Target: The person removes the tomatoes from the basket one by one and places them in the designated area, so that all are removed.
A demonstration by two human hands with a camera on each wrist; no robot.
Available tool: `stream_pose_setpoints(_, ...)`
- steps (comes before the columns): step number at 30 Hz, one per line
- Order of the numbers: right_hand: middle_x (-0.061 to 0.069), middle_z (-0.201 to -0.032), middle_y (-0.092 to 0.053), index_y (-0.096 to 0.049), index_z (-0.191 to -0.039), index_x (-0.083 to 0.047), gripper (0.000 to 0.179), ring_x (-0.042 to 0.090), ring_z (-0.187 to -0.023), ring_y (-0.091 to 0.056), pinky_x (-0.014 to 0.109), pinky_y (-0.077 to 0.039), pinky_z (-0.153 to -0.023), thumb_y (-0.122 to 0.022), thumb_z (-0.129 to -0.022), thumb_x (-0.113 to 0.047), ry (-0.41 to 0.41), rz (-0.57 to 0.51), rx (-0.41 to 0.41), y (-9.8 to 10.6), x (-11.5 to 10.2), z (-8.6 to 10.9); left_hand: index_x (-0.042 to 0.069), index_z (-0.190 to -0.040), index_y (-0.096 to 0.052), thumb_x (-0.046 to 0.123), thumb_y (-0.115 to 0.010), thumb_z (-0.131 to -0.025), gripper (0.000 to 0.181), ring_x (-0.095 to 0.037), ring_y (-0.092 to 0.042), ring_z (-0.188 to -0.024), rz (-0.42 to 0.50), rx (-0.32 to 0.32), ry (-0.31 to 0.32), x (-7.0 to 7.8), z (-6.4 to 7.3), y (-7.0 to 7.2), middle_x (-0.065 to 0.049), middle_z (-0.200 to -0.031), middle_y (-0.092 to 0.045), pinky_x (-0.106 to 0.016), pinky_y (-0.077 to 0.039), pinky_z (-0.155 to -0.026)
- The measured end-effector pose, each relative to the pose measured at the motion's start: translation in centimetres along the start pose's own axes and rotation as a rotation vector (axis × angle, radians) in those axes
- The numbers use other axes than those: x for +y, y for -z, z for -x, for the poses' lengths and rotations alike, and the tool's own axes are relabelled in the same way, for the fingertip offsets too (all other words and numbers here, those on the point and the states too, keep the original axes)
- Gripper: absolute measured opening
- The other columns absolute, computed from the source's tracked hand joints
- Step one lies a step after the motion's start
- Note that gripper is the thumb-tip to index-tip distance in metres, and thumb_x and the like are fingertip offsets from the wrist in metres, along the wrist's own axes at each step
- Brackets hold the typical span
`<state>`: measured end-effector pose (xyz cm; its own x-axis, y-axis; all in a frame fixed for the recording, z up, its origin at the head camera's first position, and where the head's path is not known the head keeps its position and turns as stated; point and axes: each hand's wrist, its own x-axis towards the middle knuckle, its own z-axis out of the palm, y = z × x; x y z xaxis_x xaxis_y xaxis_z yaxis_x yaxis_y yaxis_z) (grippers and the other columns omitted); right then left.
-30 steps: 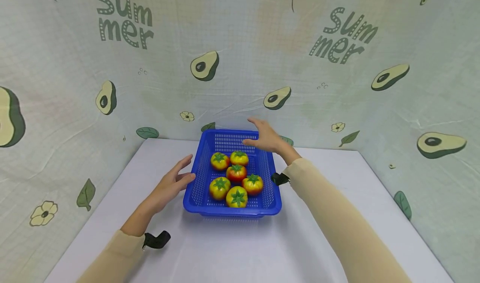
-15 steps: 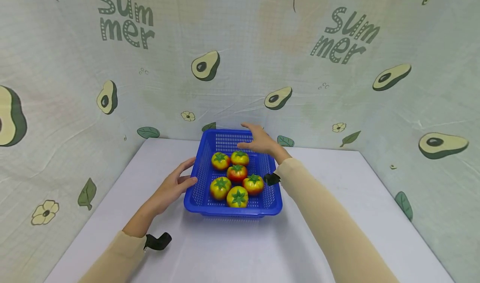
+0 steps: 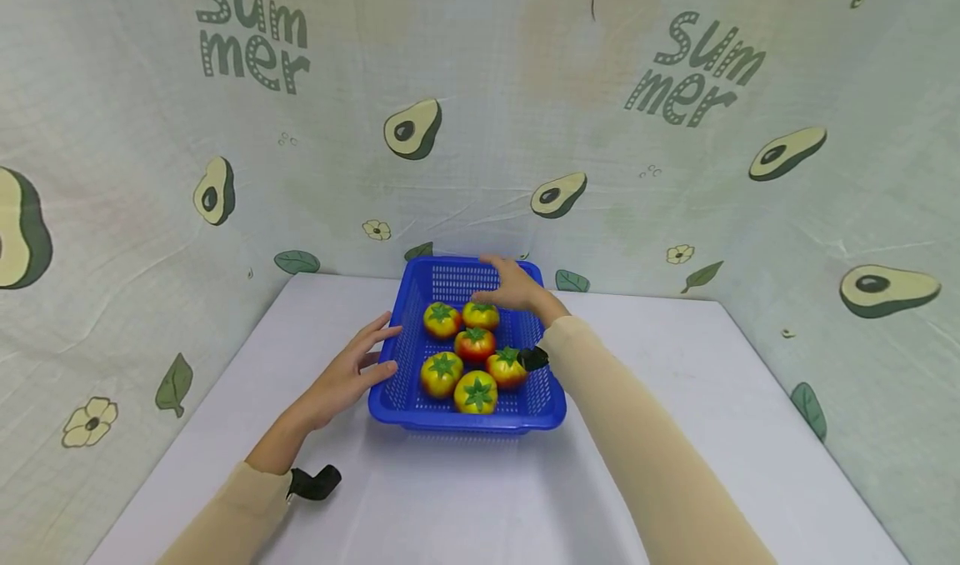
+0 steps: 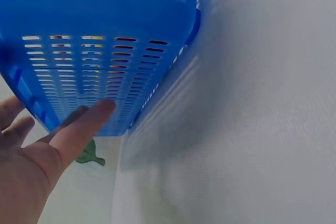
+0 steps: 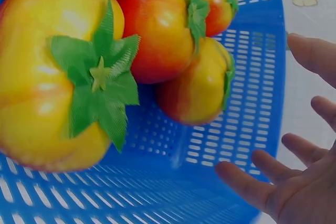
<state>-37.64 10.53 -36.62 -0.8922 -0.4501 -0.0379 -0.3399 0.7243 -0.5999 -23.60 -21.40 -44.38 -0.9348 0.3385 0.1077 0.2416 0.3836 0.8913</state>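
A blue perforated plastic basket (image 3: pixel 465 421) holds several shiny yellow-and-red tomato-like fruits (image 3: pixel 475 345) with green leafy tops. In the head view my left hand (image 3: pixel 341 382) is at the basket's left side, fingers spread and fingertips overlapping the rim. The left wrist view shows its thumb (image 4: pixel 84 129) extended along the slotted outer wall (image 4: pixel 100 19). Over the back right of the basket, my right hand (image 3: pixel 516 287) has its fingers spread, holding nothing. Seen from the right wrist, those fingers (image 5: pixel 244 184) are beside the basket's wall, apart from the large yellow fruit (image 5: pixel 42 77).
The basket stands on a white table (image 3: pixel 637 432). Behind it and along both sides hangs pale cloth (image 3: pixel 480 173) printed with avocados, leaves and flowers. Each wrist wears a small black device (image 3: pixel 315 482) at the sleeve cuff.
My right hand has moved left and slightly down over the basket's back right corner. My left hand has moved a little right, its fingertips now overlapping the left rim. Basket and fruits stay put.
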Motion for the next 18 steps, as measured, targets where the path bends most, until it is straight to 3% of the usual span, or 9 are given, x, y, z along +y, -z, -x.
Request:
stream_pose_setpoints(5,0.019,-0.17,-0.034,-0.035,-0.165,-0.012,0.078,0.041,-0.158,-0.03,0.06,-0.028,-0.127,-0.073,-0.1,-0.029,-0.022,-0.003,-0.029,-0.7,0.1,-0.1,0.018,-0.164,-0.039,0.026,-0.062,-0.109,0.061,-0.052,-0.042,-0.148,0.032,-0.031,-0.023,-0.2,-0.2,0.0,-0.003,-0.179,-0.015,-0.066,-0.042,-0.116)
stream_pose_setpoints(18,0.017,-0.171,-0.034,-0.045,-0.161,-0.015,0.069,0.041,-0.159,-0.028,0.063,-0.027,-0.127,-0.074,-0.099,-0.028,-0.063,-0.067,-0.076,-2.3,0.9,-0.4,0.011,-0.157,-0.045,0.023,-0.063,-0.107,0.055,-0.05,-0.044,-0.147,0.105,-0.076,-0.031,-0.9,-0.2,0.3,-0.002,-0.179,-0.01,-0.069,-0.035,-0.119)
